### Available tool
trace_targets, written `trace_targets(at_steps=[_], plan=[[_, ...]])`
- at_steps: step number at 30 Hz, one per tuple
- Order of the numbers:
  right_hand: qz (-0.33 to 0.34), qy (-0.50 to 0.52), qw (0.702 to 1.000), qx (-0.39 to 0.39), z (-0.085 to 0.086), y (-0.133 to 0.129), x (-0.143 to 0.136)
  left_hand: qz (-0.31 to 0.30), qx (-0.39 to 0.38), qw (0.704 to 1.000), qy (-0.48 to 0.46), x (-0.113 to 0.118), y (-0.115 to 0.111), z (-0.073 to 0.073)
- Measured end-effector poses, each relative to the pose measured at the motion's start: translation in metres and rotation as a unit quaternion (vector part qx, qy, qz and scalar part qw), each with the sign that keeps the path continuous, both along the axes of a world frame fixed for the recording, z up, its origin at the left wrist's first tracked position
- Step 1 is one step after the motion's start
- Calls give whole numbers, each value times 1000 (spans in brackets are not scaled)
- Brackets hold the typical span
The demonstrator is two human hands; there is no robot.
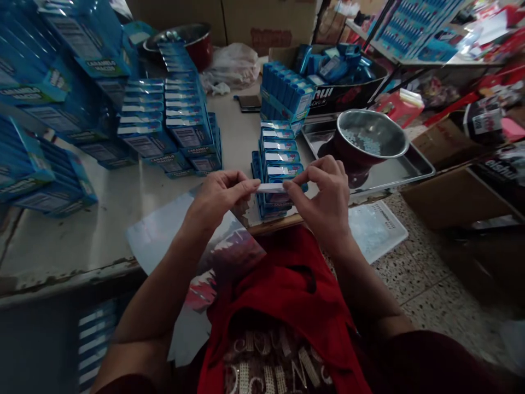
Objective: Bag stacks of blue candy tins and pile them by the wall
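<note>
Between my two hands, in front of my chest, is a small blue box (271, 187), with its narrow white edge facing up. My left hand (221, 194) pinches the left end of it between thumb and fingers. At the other end, the thumb and forefinger of my right hand (322, 191) close on it. Just beyond and beneath it stands a row of similar blue boxes (281, 157), partly hidden by my fingers. A glossy printed sheet (164, 227) lies under my left forearm, overhanging the table's front edge.
Stacked blue candy packs (143, 123) crowd the table's left side. On a metal tray (422, 168) at right sits a metal bowl (371, 137) with small pale blue pieces. Behind are a carton (348, 90) of blue packs and a plastic bag (233, 65). A white plastic tray (375, 232) lies lower right.
</note>
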State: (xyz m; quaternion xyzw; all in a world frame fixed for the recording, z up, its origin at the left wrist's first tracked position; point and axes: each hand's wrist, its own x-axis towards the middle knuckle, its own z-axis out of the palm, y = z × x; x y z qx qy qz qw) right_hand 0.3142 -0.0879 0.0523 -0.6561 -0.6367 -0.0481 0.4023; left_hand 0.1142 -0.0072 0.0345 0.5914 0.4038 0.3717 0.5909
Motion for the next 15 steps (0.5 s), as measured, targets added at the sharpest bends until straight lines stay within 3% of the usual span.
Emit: trace_targets(at_steps=[7,15], plan=[[-16,-5,998,-54,-6,13,9,-13,-22,1000,4,9,16,-12],[30,43,998,-38,-13,21,16,-8,-54,999,-5,12,16,-21]])
